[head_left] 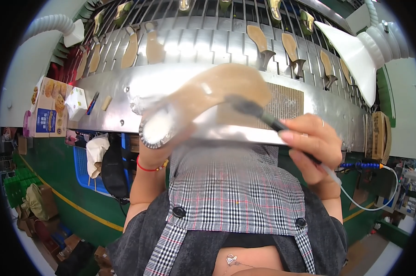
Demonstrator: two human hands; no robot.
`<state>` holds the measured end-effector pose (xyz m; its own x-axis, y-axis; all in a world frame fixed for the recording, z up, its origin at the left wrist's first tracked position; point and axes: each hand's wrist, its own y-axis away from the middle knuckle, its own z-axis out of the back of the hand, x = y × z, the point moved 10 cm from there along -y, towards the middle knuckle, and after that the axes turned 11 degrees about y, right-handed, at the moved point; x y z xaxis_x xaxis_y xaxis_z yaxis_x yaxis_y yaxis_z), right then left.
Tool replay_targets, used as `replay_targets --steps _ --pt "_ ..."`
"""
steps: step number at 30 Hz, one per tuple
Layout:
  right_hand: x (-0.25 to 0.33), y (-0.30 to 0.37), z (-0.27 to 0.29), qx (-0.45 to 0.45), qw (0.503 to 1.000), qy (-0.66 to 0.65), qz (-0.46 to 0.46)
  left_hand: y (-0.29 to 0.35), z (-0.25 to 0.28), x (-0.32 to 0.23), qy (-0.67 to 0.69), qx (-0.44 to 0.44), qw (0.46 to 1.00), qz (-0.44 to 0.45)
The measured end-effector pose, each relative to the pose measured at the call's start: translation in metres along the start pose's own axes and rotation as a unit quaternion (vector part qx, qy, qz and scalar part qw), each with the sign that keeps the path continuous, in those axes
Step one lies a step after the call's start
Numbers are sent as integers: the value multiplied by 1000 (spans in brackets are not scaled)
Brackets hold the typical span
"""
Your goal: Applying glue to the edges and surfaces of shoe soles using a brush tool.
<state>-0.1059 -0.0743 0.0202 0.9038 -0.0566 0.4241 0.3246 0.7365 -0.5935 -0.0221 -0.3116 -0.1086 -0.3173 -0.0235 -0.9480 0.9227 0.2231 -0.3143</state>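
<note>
A tan shoe sole point(208, 85), smeared by motion, is held up in front of me over the bench edge. My left hand point(179, 128) is closed round its narrower left end; the fingers are blurred and partly covered. Beside that hand is a round white thing point(156, 129) with a crinkled silver rim; whether it belongs to the sole I cannot tell. My right hand point(311, 145) grips the dark handle of a brush point(272, 122). The brush's dark, blurred bristles lie over the sole's wide end. A pale tube runs from the handle's lower end to the right.
Behind the metal bench point(106, 85), a slatted conveyor point(203, 43) carries several soles, some with dark heels. White hoods point(355, 60) hang at both sides. A printed carton point(51, 108) and tissue pack point(76, 103) stand left. Corrugated cardboard point(286, 102) lies behind the brush; a blue crate point(83, 161) sits below.
</note>
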Motion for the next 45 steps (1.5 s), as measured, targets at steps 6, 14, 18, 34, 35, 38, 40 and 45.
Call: replay_targets --steps 6,14,18,34,35,38,40,45 --pt "-13 7 5 -30 999 -8 4 -5 6 10 37 -23 999 7" --pt "-55 28 -3 -34 997 8 -74 -57 -4 30 102 -77 991 45" --pt "-91 60 -17 -124 970 -130 -164 -123 -9 66 61 -107 992 11" --pt "-180 168 -127 -80 929 172 -319 -218 141 241 -428 -181 852 243" --pt "-178 163 -128 -68 927 212 -300 -217 165 238 -470 -183 824 257" --pt "-179 157 -131 -44 922 264 -282 -191 228 238 -438 -298 779 336" --pt "-180 158 -131 -33 917 276 -285 -187 233 230 -455 -299 764 347" --pt "-174 155 -133 -18 922 279 -269 -208 232 263 -364 -250 827 348"
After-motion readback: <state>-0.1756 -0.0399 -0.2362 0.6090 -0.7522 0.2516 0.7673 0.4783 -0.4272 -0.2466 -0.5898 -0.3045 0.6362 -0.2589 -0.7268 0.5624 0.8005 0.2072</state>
